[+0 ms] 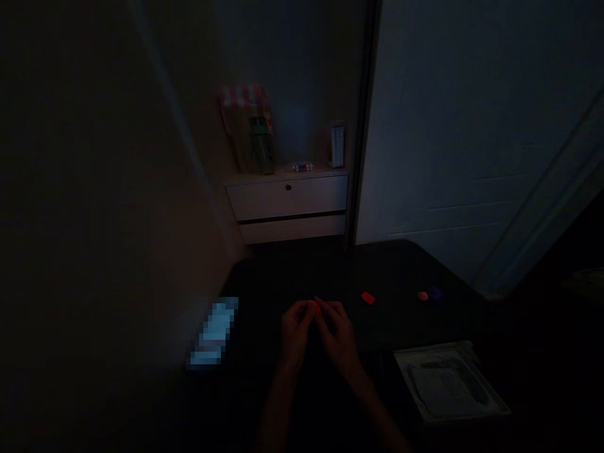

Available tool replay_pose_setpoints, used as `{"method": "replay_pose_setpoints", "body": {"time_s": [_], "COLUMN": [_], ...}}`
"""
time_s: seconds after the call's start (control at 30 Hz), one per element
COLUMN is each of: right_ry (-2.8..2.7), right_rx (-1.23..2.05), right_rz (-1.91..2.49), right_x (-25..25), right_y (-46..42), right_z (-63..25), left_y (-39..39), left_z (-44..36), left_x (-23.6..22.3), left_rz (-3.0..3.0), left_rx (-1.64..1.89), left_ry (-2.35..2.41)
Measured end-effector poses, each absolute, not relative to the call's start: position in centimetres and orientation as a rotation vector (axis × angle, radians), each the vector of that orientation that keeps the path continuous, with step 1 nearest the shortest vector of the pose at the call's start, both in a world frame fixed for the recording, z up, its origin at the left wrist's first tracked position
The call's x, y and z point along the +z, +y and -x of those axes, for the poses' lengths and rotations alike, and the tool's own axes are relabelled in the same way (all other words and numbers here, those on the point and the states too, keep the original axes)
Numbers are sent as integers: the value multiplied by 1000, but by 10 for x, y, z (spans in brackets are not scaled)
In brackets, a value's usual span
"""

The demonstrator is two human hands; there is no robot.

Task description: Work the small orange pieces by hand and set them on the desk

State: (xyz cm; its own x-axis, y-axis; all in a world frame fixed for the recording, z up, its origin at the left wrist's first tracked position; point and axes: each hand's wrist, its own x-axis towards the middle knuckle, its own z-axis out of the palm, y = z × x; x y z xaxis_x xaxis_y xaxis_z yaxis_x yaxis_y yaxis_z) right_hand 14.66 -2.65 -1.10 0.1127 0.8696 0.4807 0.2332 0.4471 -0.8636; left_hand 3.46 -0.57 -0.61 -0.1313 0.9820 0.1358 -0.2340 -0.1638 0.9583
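In dim light, my left hand (295, 324) and my right hand (336, 322) meet above the dark table, fingertips pinched together. Between them is a small red lump (314, 307) that looks like modelling clay, mostly covered by the fingers. A flat red block (368, 298) lies on the table to the right of my hands. Farther right, a pinkish-orange lump (422, 296) sits beside a dark purple piece (435, 293).
The black table (302, 270) has rounded far corners. A bright, pixelated phone-like rectangle (214, 333) lies at left. Lower right is a pale flat package (450, 380). Behind stands a white drawer cabinet (287, 200) bearing a green-capped bottle (262, 145).
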Motion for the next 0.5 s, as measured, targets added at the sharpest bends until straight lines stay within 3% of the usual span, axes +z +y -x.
{"method": "replay_pose_setpoints", "body": {"time_s": [0.5], "right_ry": [-1318], "right_rx": [602], "right_rz": [1053], "right_x": [-10], "right_y": [-25], "right_z": [-148], "left_y": [-7], "left_z": [-38], "left_x": [-4], "left_rz": [-1009], "left_rx": [1531], "left_ry": [1041]}}
